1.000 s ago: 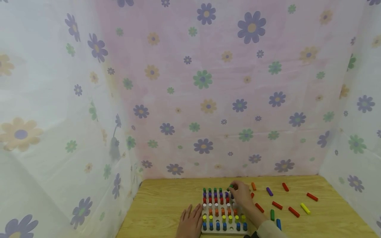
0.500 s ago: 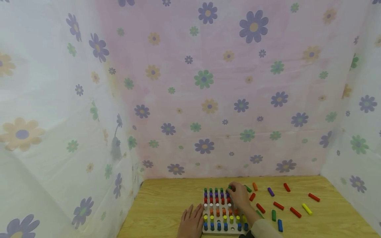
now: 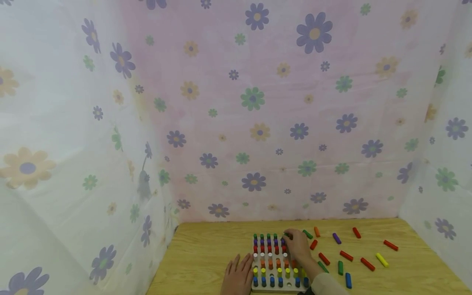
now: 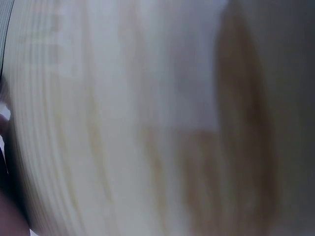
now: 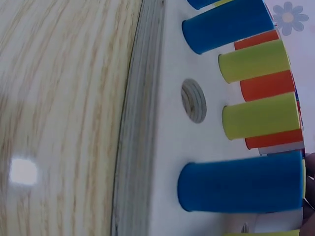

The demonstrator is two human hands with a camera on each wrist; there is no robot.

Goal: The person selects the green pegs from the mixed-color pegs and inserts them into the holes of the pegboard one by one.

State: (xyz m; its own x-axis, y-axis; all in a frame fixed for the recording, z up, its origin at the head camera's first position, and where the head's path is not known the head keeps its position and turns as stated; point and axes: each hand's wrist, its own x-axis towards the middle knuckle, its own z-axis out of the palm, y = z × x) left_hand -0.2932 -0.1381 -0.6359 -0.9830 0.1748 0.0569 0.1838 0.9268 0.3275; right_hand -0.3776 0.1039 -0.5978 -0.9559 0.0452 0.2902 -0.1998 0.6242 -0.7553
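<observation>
Plenty of flower-printed sheeting (image 3: pixel 44 123) at far left of the head view, then the left end of a wood-grained desk (image 3: pixel 199 254). Next along, a left hand (image 3: pixel 237 275), fingers straight and slightly spread, tips right at the left edge of a pegboard (image 3: pixel 276 289), contact too small to tell. From the left wrist view, just blurred pale and brown streaks and a dark sliver at the left border, with finger state impossible to tell. Mid-desk, the pegboard with upright pegs in colour rows, far to near: green, purple, red, white, orange, yellow, and blue pegs (image 3: pixel 272 282). Over its right part, a right hand (image 3: pixel 299 249), thumb and fingers pinching a mostly hidden green peg (image 3: pixel 285 234) at the far row. Only from the right wrist view: the board's layered side, the inner wall of an open hole (image 5: pixel 194 101) between two blue pegs, and a spot of glare (image 5: pixel 23 171) on the desk; fingers merely a dark bit at the right border, pinch unreadable there. Farther right in the head view, loose pegs flat on the desk: three green, six red, one each of orange (image 3: pixel 317 232), purple (image 3: pixel 336 238), blue (image 3: pixel 348 280) and yellow (image 3: pixel 382 259).
</observation>
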